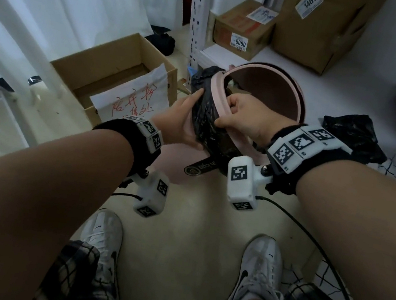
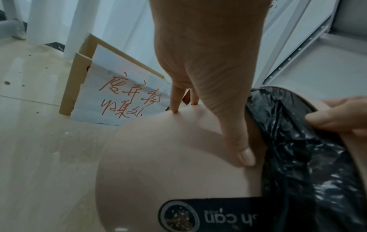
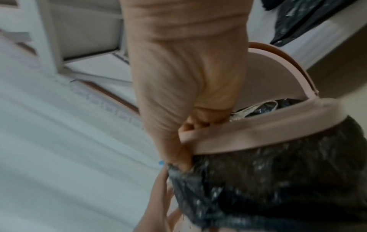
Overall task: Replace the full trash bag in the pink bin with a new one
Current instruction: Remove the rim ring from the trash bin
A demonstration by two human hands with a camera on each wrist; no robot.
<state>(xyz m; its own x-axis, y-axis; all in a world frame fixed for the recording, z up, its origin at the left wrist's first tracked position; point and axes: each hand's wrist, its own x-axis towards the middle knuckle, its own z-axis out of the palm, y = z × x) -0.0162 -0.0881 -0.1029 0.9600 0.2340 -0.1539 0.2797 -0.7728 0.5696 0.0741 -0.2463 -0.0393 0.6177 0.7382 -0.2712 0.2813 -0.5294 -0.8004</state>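
My right hand point(image 1: 245, 117) grips the ring point(image 1: 218, 106), my flat left hand point(image 1: 183, 121) steadies the bin point(image 2: 178, 157): I should lift evenly, sparing the bag point(image 1: 205, 122).

I see my right hand point(image 3: 190, 87) from behind, a bit blurry. Its fingers point(image 3: 195, 124) curl over the pink ring point(image 3: 258, 133) at the top of the bin. The black trash bag point(image 3: 278, 180) is folded over the bin just below the ring. Another black bag point(image 3: 298, 20) lies on the floor far behind.
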